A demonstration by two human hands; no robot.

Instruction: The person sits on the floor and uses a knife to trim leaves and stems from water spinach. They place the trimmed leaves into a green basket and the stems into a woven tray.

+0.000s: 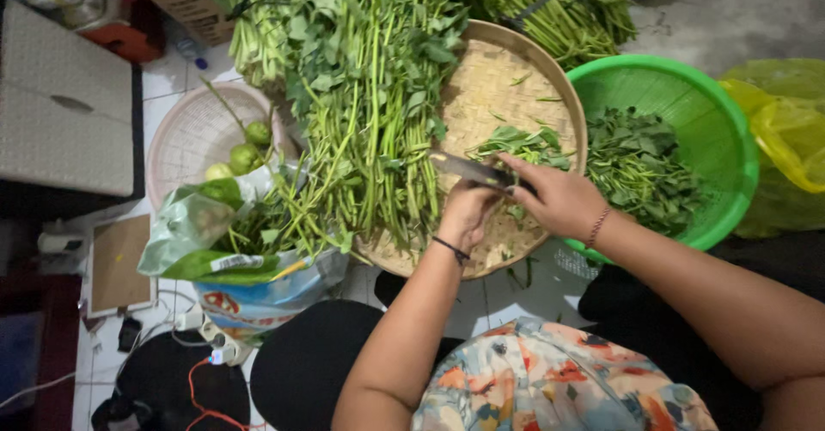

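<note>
My right hand [559, 199] grips knife [468, 170], left hand [464, 212] clenches stems. Basket [730, 139] approx. half full w/ cut leaves; big bundle [369, 96] uncut.

Your left hand [467, 213] and right hand [559, 197] meet over the near part of the woven tray [481, 87], with the knife [468, 170] just beyond the left hand. Stalks [369, 113] lie on the tray to the left of your left hand. Cut leaves [640, 169] sit in the basin [687, 79] right of your right hand. Further left, a bag [193, 229] lies before a basket [185, 134].
</note>
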